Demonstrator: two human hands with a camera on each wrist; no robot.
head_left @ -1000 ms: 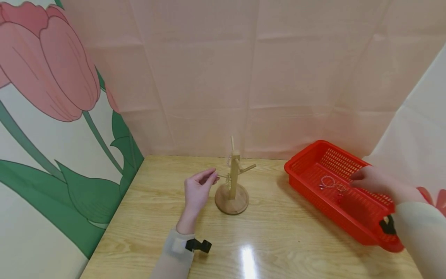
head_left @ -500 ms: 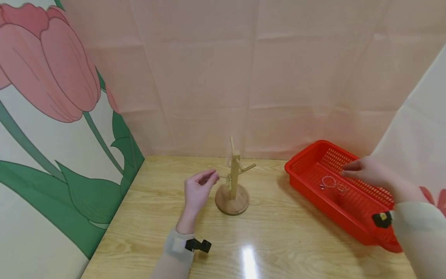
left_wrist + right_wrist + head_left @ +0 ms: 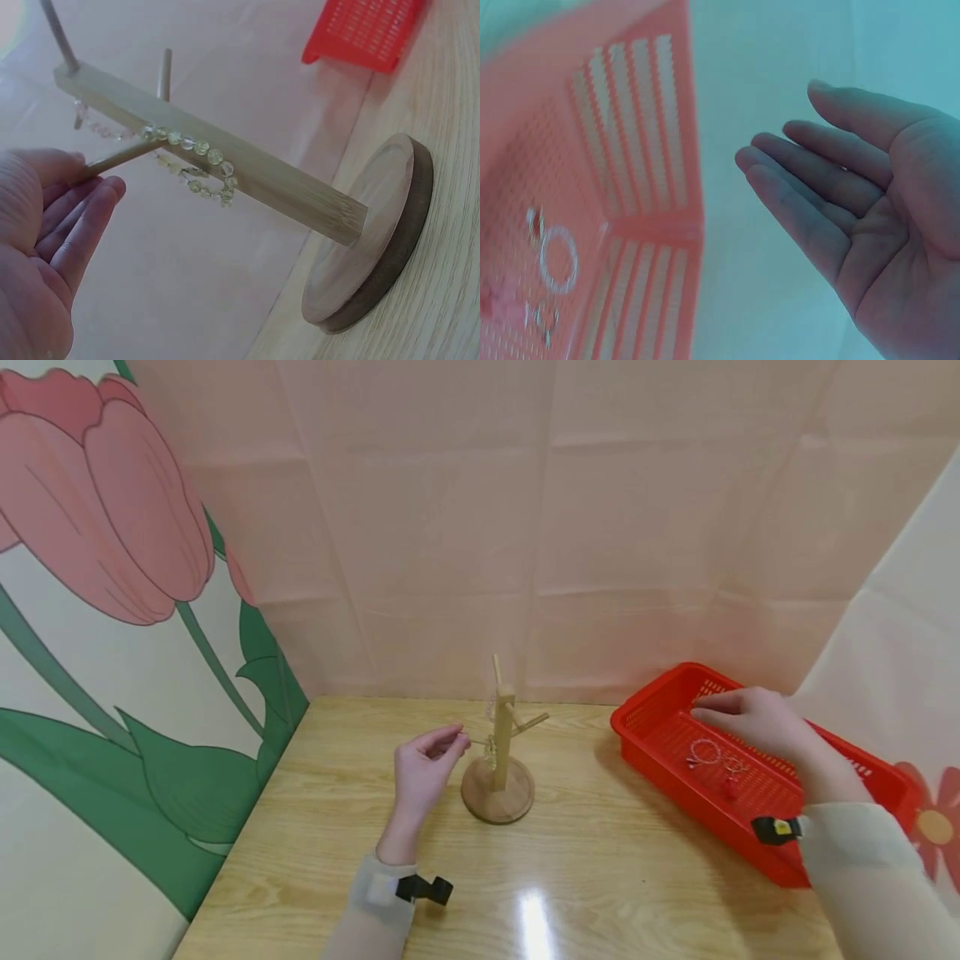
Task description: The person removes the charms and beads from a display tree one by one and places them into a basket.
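Right hand (image 3: 761,724) shifted left, near basket (image 3: 675,787) | left hand (image 3: 423,772) pinches peg (image 3: 127,157)

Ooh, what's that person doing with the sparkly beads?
A person's left hand pinches a peg of a wooden stand. A yellowish beaded bracelet hangs on that peg, and a pinkish one hangs higher up. The right hand is open by the red basket, holding nothing. Inside the basket lie a pale bracelet and other small trinkets.

I'm facing creased pink cloth (image 3: 450,535), tulip panel (image 3: 112,643) on my left! Light (image 3: 534,925) gleams off the wood-grain counter (image 3: 615,852).
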